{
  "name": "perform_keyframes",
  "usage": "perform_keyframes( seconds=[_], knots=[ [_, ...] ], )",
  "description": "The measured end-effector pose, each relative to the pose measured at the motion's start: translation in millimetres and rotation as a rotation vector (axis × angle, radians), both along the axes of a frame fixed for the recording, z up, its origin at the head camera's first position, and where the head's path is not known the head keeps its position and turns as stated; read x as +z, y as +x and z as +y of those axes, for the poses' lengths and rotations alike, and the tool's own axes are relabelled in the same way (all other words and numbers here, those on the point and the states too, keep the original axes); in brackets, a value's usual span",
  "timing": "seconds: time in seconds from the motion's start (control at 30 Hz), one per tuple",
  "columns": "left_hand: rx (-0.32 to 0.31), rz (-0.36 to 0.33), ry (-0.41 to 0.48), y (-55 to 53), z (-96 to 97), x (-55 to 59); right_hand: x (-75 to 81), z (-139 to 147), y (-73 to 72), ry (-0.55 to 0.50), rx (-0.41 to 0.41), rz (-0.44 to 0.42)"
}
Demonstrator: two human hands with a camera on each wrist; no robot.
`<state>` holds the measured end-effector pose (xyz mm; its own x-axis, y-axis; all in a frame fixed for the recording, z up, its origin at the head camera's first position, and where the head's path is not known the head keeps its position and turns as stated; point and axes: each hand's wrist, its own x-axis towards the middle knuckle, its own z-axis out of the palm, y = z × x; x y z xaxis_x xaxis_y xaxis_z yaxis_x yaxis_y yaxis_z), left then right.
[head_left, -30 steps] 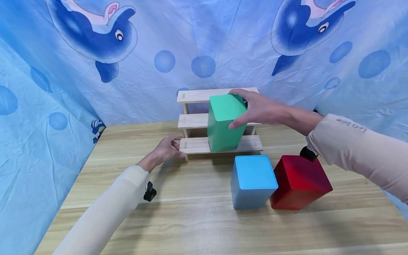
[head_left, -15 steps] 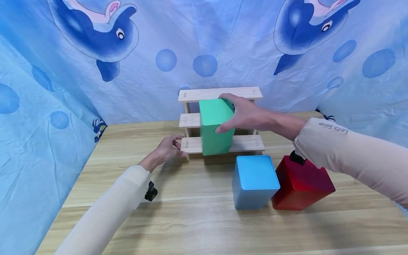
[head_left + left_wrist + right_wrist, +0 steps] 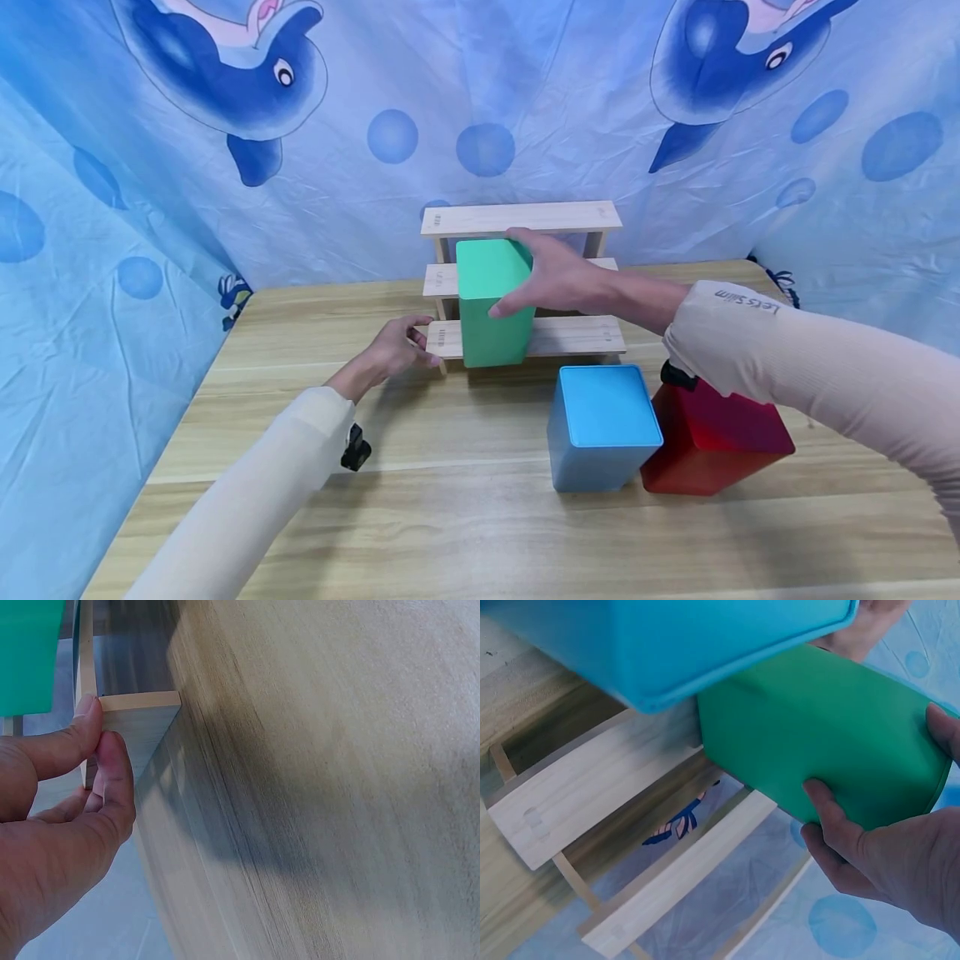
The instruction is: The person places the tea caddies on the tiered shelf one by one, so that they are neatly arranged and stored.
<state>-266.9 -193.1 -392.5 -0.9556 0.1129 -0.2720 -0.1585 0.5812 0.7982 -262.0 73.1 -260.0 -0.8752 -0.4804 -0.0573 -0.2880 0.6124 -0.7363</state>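
My right hand (image 3: 558, 275) grips the upper part of a tall green box (image 3: 495, 312), thumb on its front and fingers behind. The box stands upright over the left half of the lowest step of a three-step wooden rack (image 3: 577, 333). In the right wrist view, the green box (image 3: 817, 735) meets the lowest board, and the fingers spread along its side. At the rack's left end, my left hand (image 3: 393, 348) pinches the lowest board. The left wrist view has thumb and fingers of that hand (image 3: 67, 795) around the board's end.
A light blue box (image 3: 607, 408) stands on the wooden table (image 3: 420, 517) in front of the rack's right end. Beside it is a red box (image 3: 712, 442), partly under my right sleeve. A blue dolphin-print cloth (image 3: 555, 100) hangs behind and along the sides.
My right hand has carried the green box leftward along the lowest step, and the box now stands straighter. The left hand stays at the rack's left end.
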Motion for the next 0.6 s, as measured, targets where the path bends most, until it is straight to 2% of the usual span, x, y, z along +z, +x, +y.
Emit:
perform_keyframes(
  seconds=[0.3, 0.6],
  knots=[
    [-0.004, 0.006, -0.009, 0.6, -0.5, 0.1, -2.1, -6, -3.5, -0.004, 0.006, -0.01],
    [0.005, -0.003, 0.019, 1.9, 0.5, 0.4, -7.0, -16, -9.3, -0.04, 0.031, -0.022]
  ],
)
